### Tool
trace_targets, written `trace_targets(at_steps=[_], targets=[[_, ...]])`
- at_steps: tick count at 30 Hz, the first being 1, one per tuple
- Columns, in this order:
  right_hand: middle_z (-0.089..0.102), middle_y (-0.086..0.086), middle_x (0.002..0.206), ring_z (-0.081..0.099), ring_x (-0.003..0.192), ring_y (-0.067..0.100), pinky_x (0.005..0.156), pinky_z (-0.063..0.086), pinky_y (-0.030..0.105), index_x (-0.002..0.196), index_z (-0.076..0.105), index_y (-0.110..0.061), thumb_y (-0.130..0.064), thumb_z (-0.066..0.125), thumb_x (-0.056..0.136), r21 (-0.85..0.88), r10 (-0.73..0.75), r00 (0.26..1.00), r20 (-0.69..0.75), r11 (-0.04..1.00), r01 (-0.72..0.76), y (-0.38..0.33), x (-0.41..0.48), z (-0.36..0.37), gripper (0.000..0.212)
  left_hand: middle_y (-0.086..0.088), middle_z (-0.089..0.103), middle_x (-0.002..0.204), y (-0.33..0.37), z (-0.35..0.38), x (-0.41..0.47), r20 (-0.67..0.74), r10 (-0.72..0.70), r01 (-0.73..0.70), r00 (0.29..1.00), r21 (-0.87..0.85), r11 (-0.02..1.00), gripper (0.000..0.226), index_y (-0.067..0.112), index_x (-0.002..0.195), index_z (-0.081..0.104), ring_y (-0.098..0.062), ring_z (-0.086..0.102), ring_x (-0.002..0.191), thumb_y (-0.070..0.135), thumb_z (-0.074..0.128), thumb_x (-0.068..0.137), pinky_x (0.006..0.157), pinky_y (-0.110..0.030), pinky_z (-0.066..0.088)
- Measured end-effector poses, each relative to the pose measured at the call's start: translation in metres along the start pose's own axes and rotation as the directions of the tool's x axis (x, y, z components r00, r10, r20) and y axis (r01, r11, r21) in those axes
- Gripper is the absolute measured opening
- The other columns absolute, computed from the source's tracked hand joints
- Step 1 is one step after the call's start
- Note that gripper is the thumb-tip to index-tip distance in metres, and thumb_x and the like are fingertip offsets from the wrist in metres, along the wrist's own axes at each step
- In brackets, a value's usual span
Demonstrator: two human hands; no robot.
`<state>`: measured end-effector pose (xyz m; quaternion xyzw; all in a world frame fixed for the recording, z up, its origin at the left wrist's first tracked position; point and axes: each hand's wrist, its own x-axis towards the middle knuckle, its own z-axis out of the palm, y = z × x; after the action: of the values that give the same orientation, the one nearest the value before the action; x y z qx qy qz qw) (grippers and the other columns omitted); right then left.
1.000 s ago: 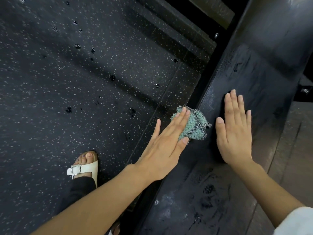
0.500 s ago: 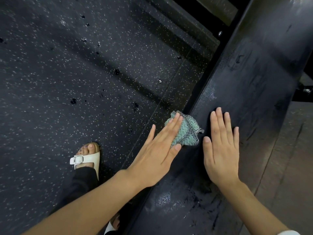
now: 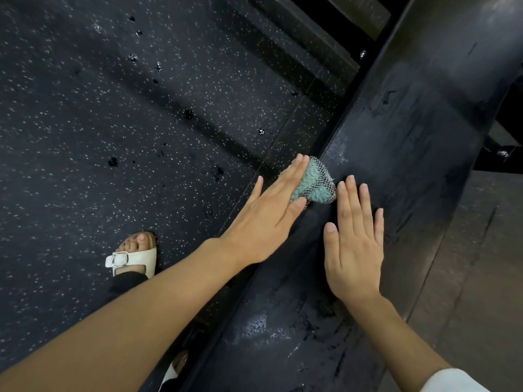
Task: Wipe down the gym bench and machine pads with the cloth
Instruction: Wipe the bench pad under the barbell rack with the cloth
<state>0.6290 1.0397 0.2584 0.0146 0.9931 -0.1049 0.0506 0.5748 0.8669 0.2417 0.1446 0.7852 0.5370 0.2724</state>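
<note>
- Two hands are seen, both laid flat with straight fingers; nothing is gripped by either.
- The left hand (image 3: 271,219) is pressed against one cloth (image 3: 315,183), which is held between its fingers and the near edge of the bench pad (image 3: 418,131).
- The cloth is teal, looped in weave, with a dark checked border; it is bunched at the pad's left edge, partly covered by the left fingers.
- The right hand (image 3: 353,244) is laid palm down on top of the pad, its fingertips just beside the cloth.
- One white sleeve (image 3: 452,380) is visible at the right wrist's end of the forearm.
- One white buckled sandal (image 3: 133,258) is planted on the floor left of the bench; part of a second is cut off at the bottom edge.
- One long black pad is shown, running diagonally; its surface is glossy, scuffed and streaked with wet patches.
- The floor (image 3: 113,108) is dark speckled rubber, dotted with several dark spots.
- Two metal bolts are seen on the dark frame beyond the pad.
</note>
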Motion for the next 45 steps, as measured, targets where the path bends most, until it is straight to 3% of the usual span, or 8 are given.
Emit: trace_targets(at_steps=[10, 19, 24, 32, 45], targets=[[0.009, -0.012, 0.165, -0.001, 0.152, 0.006, 0.122, -0.005, 0.034, 0.158, 0.013, -0.025, -0.036, 0.016, 0.102, -0.011, -0.005, 1.0, -0.02, 1.0, 0.004, 0.001, 0.0, 0.001, 0.057, 0.027, -0.004, 0.16, -0.006, 0.013, -0.048, -0.062, -0.007, 0.006, 0.998, -0.022, 1.0, 0.054, 0.042, 0.147, -0.009, 0.014, -0.003, 0.145, 0.03, 0.025, 0.108, 0.124, -0.033, -0.007], [0.009, -0.012, 0.165, -0.001, 0.152, 0.007, 0.123, 0.001, 0.041, 0.158, 0.014, -0.025, -0.036, 0.016, 0.102, -0.002, -0.041, 0.998, -0.046, 0.999, 0.041, 0.007, 0.001, 0.004, 0.057, 0.026, -0.006, 0.162, -0.022, 0.029, -0.124, -0.059, -0.06, 0.059, 0.996, -0.014, 0.998, 0.057, 0.04, 0.152, -0.009, 0.008, -0.002, 0.147, 0.048, 0.017, 0.102, 0.123, -0.03, -0.005], [0.009, -0.011, 0.165, 0.0, 0.152, 0.006, 0.123, -0.001, 0.039, 0.158, 0.014, -0.025, -0.034, 0.017, 0.101, 0.0, -0.042, 0.997, -0.059, 0.999, 0.042, 0.006, 0.001, 0.005, 0.058, 0.024, -0.005, 0.162, -0.021, 0.028, -0.116, -0.053, -0.084, 0.082, 0.995, -0.023, 0.996, 0.056, 0.039, 0.151, -0.01, 0.009, -0.003, 0.147, 0.034, 0.024, 0.107, 0.125, -0.034, -0.004], [0.009, -0.011, 0.165, 0.0, 0.152, 0.006, 0.121, -0.003, 0.036, 0.158, 0.014, -0.024, -0.035, 0.016, 0.101, -0.013, -0.052, 0.996, -0.066, 0.999, 0.052, 0.007, 0.001, 0.005, 0.058, 0.019, -0.001, 0.164, -0.008, 0.023, -0.064, -0.09, -0.07, 0.064, 0.994, -0.064, 0.996, 0.057, 0.033, 0.155, -0.006, 0.007, 0.001, 0.148, 0.032, 0.025, 0.108, 0.125, -0.04, -0.003], [0.011, -0.008, 0.165, 0.003, 0.152, 0.011, 0.123, 0.001, 0.043, 0.158, 0.016, -0.021, -0.034, 0.017, 0.099, 0.009, -0.046, 0.997, -0.07, 0.999, 0.046, 0.005, 0.0, 0.004, 0.06, 0.019, -0.008, 0.164, -0.024, 0.024, -0.116, -0.023, -0.034, 0.035, 0.999, 0.018, 0.999, 0.056, 0.036, 0.15, -0.013, 0.005, -0.005, 0.149, 0.038, 0.021, 0.105, 0.124, -0.034, -0.008]])
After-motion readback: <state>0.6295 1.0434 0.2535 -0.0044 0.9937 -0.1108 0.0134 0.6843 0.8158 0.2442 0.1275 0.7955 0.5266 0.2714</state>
